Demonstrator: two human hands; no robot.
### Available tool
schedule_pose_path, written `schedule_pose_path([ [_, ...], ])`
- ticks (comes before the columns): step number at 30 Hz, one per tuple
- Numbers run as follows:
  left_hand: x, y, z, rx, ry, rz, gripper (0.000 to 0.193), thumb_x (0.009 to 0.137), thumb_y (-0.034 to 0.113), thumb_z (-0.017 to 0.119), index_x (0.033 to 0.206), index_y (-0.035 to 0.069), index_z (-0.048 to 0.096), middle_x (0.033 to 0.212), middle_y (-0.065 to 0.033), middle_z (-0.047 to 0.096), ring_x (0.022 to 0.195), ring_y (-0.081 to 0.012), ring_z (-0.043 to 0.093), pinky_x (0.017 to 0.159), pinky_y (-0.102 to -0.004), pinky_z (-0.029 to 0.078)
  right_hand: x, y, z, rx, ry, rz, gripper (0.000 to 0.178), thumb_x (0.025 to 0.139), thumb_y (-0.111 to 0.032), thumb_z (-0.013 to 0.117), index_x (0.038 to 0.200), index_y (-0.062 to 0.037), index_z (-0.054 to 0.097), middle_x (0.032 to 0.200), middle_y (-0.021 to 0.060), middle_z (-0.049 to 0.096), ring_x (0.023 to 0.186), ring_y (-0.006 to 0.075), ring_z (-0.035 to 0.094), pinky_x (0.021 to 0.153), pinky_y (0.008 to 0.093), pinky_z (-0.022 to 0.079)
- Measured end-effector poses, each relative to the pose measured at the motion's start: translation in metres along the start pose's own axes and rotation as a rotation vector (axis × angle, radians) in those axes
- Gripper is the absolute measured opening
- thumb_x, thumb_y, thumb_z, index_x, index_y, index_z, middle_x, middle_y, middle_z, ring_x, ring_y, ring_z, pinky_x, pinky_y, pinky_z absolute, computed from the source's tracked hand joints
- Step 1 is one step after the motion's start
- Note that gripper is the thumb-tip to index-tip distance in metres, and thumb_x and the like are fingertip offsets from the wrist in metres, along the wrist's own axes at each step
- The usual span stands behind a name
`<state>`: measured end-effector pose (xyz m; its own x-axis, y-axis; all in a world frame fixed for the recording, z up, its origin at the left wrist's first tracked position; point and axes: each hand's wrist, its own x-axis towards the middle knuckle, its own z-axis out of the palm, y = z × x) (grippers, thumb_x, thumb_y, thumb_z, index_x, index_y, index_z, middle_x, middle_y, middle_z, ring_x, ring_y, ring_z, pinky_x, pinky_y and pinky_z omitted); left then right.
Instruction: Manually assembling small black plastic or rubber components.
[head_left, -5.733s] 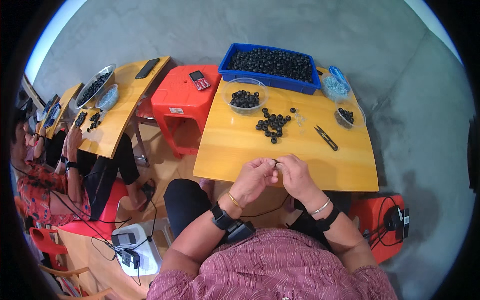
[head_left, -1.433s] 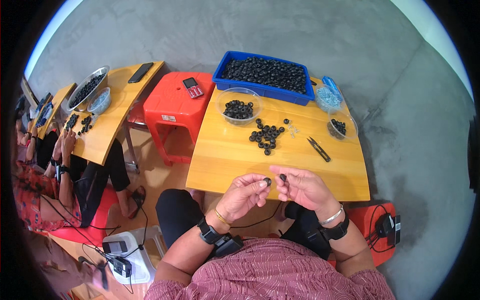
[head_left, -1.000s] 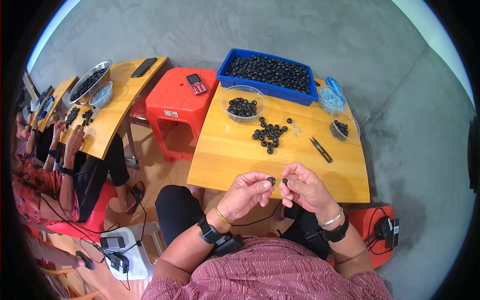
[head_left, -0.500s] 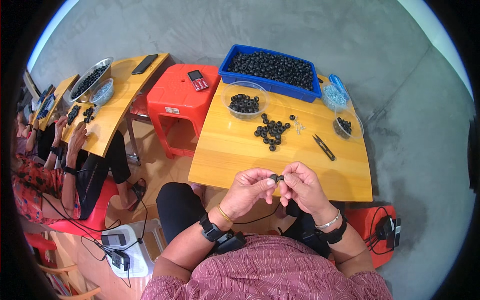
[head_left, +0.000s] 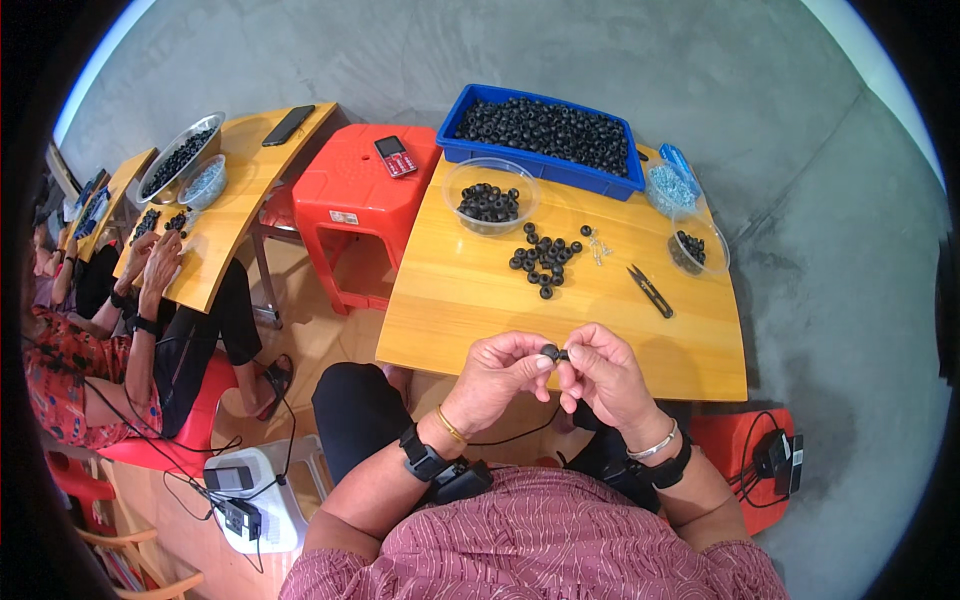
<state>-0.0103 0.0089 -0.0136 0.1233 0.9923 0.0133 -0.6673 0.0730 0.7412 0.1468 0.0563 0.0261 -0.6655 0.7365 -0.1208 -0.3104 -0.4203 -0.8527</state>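
- The left hand (head_left: pixel 505 372): its grip is closed, thumb and fingertips pinching a round black bead (head_left: pixel 549 352).
- The right hand (head_left: pixel 608 372): its grip is narrow too, pinching a small dark piece (head_left: pixel 564 355) that faces the bead; whether the two touch is too small to tell.
- Both hands meet at the near edge of the yellow wooden surface (head_left: pixel 440 320).
- Beyond them on that surface lies a loose cluster of black beads (head_left: pixel 545 262), with one apart at its upper right.
- Just right of that one are small clear bits (head_left: pixel 599 248).
- Further right, black snips (head_left: pixel 651 292) lie slantwise, points away from the person.
- Behind the cluster, to the left, stands a clear tub (head_left: pixel 490 229) part filled with black beads; a smaller cup (head_left: pixel 716 262) of them sits at the right edge.
- At the far end, a blue tray (head_left: pixel 540 171) is heaped with black beads, beside a bowl (head_left: pixel 655 208) of pale blue bits.
- Left of the surface, a phone (head_left: pixel 396 157) lies on a red stool (head_left: pixel 350 200).
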Motion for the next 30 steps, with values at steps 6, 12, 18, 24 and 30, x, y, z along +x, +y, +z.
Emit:
schedule_pose_path([
  [6, -0.0002, 0.0004, 0.0003, 0.076, 0.043, 0.029, 0.015, 0.080, 0.004, 0.058, 0.095, 0.002, 0.057, 0.081, -0.0062, 0.060, 0.060, -0.0120, 0.058, 0.054, -0.0231, 0.050, 0.0003, -0.0019, 0.0000, 0.022, 0.009, 0.004, 0.008, 0.088, -0.011, 0.045, 0.091, -0.0032, 0.046, 0.066, 0.0068, 0.053, 0.048, 0.0098, 0.048, 0.045, 0.0246, 0.048],
  [12, 0.0003, -0.0001, -0.0005, 0.089, 0.028, 0.035, 0.015, 0.080, 0.004, 0.058, 0.095, 0.002, 0.057, 0.081, -0.0065, 0.060, 0.061, -0.0121, 0.058, 0.055, -0.0231, 0.050, 0.0013, 0.0017, -0.0014, 0.017, 0.006, 0.017, 0.008, 0.088, -0.011, 0.045, 0.090, -0.0033, 0.046, 0.066, 0.0068, 0.053, 0.048, 0.0095, 0.048, 0.045, 0.0245, 0.048],
  [18, 0.0001, -0.0021, -0.0013, 0.142, 0.019, 0.079, 0.015, 0.080, 0.003, 0.057, 0.095, 0.001, 0.057, 0.081, -0.0073, 0.060, 0.062, -0.0123, 0.058, 0.056, -0.0233, 0.051, 0.0012, 0.0053, -0.0011, 0.026, 0.024, 0.009, 0.007, 0.088, -0.011, 0.045, 0.090, -0.0036, 0.046, 0.066, 0.0060, 0.053, 0.048, 0.0092, 0.047, 0.044, 0.0241, 0.047],
  [24, -0.0014, -0.0032, -0.0010, 0.249, 0.028, 0.146, 0.016, 0.080, -0.001, 0.056, 0.096, 0.000, 0.056, 0.081, -0.0070, 0.060, 0.061, -0.0113, 0.057, 0.055, -0.0221, 0.050, -0.0001, 0.0064, -0.0014, 0.095, 0.029, 0.039, 0.006, 0.088, -0.011, 0.046, 0.089, -0.0050, 0.046, 0.065, 0.0050, 0.052, 0.048, 0.0080, 0.046, 0.042, 0.0233, 0.045],
  [30, -0.0036, -0.0034, 0.0004, 0.312, 0.030, 0.145, 0.015, 0.080, -0.001, 0.055, 0.095, -0.001, 0.057, 0.080, -0.0079, 0.061, 0.059, -0.0111, 0.057, 0.053, -0.0216, 0.049, -0.0016, 0.0033, 0.0013, 0.045, 0.014, 0.077, 0.005, 0.088, -0.011, 0.046, 0.088, -0.0059, 0.046, 0.064, 0.0045, 0.051, 0.048, 0.0086, 0.045, 0.041, 0.0231, 0.044],
])
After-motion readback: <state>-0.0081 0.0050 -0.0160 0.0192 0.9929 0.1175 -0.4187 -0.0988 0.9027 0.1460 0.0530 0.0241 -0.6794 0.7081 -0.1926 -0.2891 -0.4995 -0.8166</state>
